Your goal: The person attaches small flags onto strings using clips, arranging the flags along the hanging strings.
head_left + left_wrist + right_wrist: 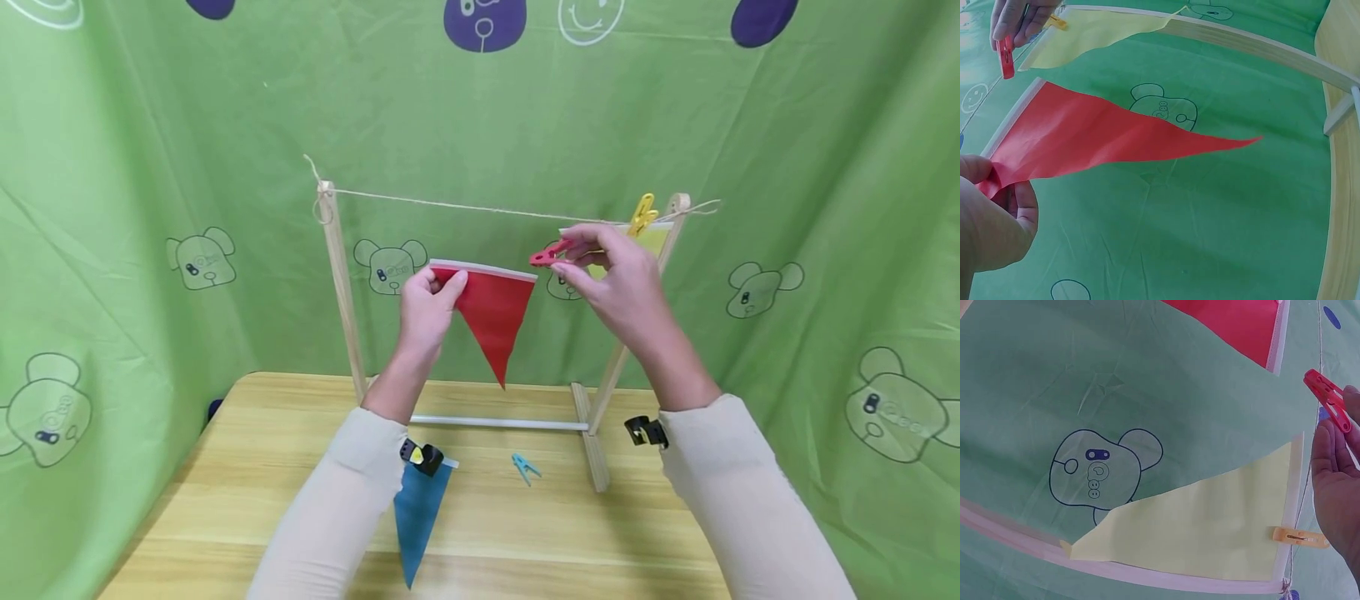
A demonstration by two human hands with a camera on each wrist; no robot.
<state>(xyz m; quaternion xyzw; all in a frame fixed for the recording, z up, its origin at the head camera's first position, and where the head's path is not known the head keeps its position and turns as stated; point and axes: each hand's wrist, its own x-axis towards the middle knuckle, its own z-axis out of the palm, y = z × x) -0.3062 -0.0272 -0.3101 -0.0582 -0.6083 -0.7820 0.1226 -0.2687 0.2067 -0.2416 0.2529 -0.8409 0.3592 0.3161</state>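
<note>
Left hand (423, 312) pinches red triangular cloth flag (491, 321) by its corner. Right hand (618, 287) pinches red plastic clothespin (550, 253). Advice: lift flag's hem to thin twine line (465, 206), then clip.

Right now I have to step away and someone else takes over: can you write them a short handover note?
Left hand pinches the red pennant by its top corner, below the string.
Right hand holds the red clothespin near the string.
Done: yellow pennant hangs by a yellow clothespin.
Left: red pennant unclipped; blue pennant and blue clothespin lie on the table.
</note>
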